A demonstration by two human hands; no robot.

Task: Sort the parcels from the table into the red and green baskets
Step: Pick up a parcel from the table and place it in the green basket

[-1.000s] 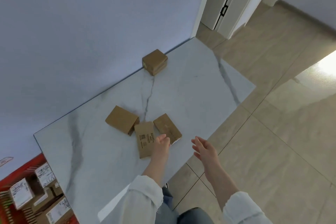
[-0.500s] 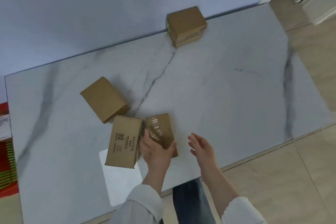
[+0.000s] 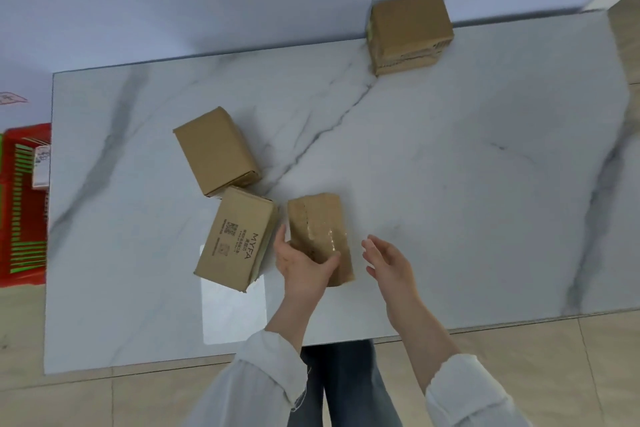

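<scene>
At the left edge of the frame the red basket [image 3: 24, 204] is cut off by the border and partly hidden behind the table [image 3: 450, 184]. Green shows through its slats, but I cannot tell whether that is a second basket, and only a sliver of a white-labelled parcel [image 3: 41, 163] inside it shows. The left hand [image 3: 304, 267] covers the near end of the taped parcel [image 3: 320, 225], low in the middle of the frame over the tabletop. Its thumb lies on the parcel's left side and its fingers curl round the right edge in a grip. Whether the parcel is lifted is unclear. The right hand [image 3: 388, 263] hovers just right of it, fingers loosely spread, touching nothing. This parcel is oblong brown cardboard, its top glossy with wrinkled clear tape. Just left lies a printed parcel [image 3: 235, 239] marked MYFA, its smaller print too blurred to read, touching a plain box [image 3: 216, 149] above it. A blockier box [image 3: 408, 31] sits at the table's far edge, upper right. The tabletop is smooth white marble with grey veins.
</scene>
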